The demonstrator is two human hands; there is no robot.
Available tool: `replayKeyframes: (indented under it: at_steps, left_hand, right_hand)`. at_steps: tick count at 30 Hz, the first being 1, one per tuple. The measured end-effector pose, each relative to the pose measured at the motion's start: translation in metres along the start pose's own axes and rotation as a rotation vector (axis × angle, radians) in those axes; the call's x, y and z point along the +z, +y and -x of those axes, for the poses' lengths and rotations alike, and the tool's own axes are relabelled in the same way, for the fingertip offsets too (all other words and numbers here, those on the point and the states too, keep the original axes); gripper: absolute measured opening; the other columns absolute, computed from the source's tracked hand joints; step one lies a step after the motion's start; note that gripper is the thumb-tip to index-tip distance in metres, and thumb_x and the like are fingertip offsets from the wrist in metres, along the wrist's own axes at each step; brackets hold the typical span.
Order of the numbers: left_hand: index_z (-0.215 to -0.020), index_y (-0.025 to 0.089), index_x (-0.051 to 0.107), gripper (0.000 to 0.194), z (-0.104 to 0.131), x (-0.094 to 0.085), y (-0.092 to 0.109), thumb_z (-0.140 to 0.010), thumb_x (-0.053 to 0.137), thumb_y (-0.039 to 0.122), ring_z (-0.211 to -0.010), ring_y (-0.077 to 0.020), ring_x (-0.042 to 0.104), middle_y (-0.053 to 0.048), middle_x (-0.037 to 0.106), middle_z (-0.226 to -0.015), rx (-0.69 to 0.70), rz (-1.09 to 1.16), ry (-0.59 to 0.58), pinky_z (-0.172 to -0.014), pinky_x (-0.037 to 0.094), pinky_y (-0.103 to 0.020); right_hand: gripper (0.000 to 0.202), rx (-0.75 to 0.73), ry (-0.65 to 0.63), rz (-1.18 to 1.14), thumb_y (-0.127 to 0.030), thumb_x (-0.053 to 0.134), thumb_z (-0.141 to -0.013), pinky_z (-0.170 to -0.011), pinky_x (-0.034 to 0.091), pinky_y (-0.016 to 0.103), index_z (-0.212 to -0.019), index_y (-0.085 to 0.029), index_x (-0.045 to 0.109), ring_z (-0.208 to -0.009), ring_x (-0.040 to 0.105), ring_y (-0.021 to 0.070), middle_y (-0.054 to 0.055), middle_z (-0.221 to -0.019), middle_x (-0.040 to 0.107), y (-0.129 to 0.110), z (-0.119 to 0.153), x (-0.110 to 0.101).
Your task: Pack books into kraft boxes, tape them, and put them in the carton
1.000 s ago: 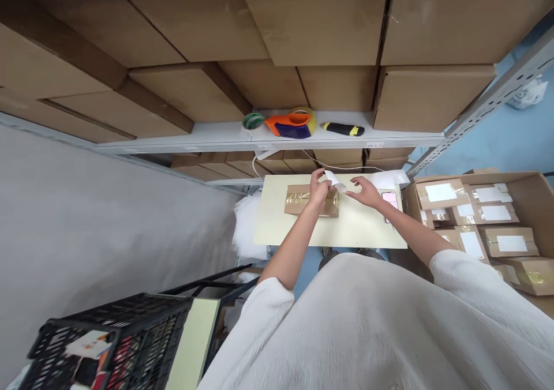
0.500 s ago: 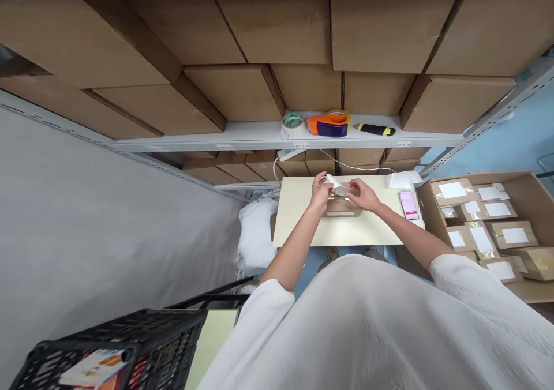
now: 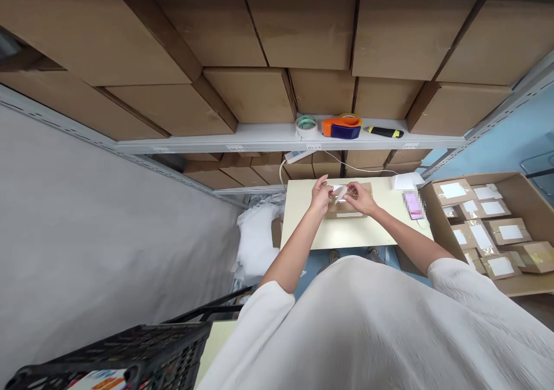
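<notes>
Left grip (image 3: pixel 321 195): thumb and fingers pinching one side of the white label (image 3: pixel 340 192). Right grip (image 3: pixel 362 198): fingertips closed on the label's opposite side. Label curled, held between the two grips, above the box (image 3: pixel 348 209). Box lies taped on the surface (image 3: pixel 324 238), directly beneath both grips. Phone (image 3: pixel 413 204) on the surface, right of the right grip; carton (image 3: pixel 539 208) with small labelled boxes farther right. Beyond the grips, on the shelf (image 3: pixel 259 131): tape roll (image 3: pixel 306 126), dispenser (image 3: pixel 341 128), knife (image 3: pixel 384 132).

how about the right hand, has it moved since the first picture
Yes, the right hand has moved left, farther from the table's right edge.
</notes>
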State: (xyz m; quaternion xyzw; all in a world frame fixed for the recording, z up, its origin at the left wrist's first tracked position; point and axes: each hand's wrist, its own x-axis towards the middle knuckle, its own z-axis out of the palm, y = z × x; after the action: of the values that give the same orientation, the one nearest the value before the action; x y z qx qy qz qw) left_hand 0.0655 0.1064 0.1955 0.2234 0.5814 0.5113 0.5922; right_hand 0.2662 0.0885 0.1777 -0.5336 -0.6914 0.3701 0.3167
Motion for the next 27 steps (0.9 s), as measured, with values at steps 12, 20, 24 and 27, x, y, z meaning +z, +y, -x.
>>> replayKeyframes:
  at_steps: [12, 20, 24, 27]
  left_hand:
    - [-0.134, 0.028, 0.074, 0.062, 0.007, -0.001, 0.003, -0.075, 0.067, 0.009, -0.083, -0.0143, 0.066, -0.007, 0.067, -0.143, 0.22, -0.22, -0.08, -0.079, 0.06, -0.03]
    - [-0.119, 0.025, 0.073, 0.04, 0.001, -0.007, -0.005, -0.081, 0.067, 0.015, -0.115, -0.0236, 0.068, -0.009, 0.067, -0.138, 0.213, -0.342, -0.005, -0.096, 0.058, -0.035]
    - [-0.109, 0.023, 0.072, 0.022, -0.002, -0.01, -0.012, -0.087, 0.069, 0.023, -0.103, -0.0221, 0.071, -0.007, 0.075, -0.113, 0.113, -0.311, -0.103, -0.093, 0.057, -0.035]
    - [-0.109, 0.022, 0.071, 0.019, -0.004, -0.011, -0.019, -0.093, 0.067, 0.031, -0.097, -0.0201, 0.071, -0.007, 0.077, -0.11, 0.062, -0.311, -0.123, -0.087, 0.057, -0.032]
  right_hand:
    - [0.04, 0.186, -0.019, -0.329, -0.045, 0.061, -0.088, -0.092, 0.063, 0.043, -0.123, -0.026, 0.065, -0.104, 0.073, 0.0265, 0.005, -0.109, 0.076, 0.012, -0.012, 0.004]
    - [0.048, 0.264, -0.09, -0.221, -0.03, 0.071, -0.078, -0.083, 0.057, 0.035, -0.126, -0.022, 0.063, -0.082, 0.068, 0.0206, -0.003, -0.082, 0.068, 0.016, -0.005, -0.017]
    - [0.052, 0.305, -0.169, -0.17, -0.025, 0.075, -0.078, -0.081, 0.057, 0.033, -0.13, -0.022, 0.064, -0.087, 0.069, 0.0206, 0.001, -0.093, 0.071, 0.018, -0.002, -0.032]
    - [0.053, 0.327, -0.133, -0.126, -0.026, 0.076, -0.079, -0.083, 0.059, 0.035, -0.13, -0.022, 0.064, -0.091, 0.068, 0.0208, 0.007, -0.115, 0.073, 0.021, -0.003, -0.038]
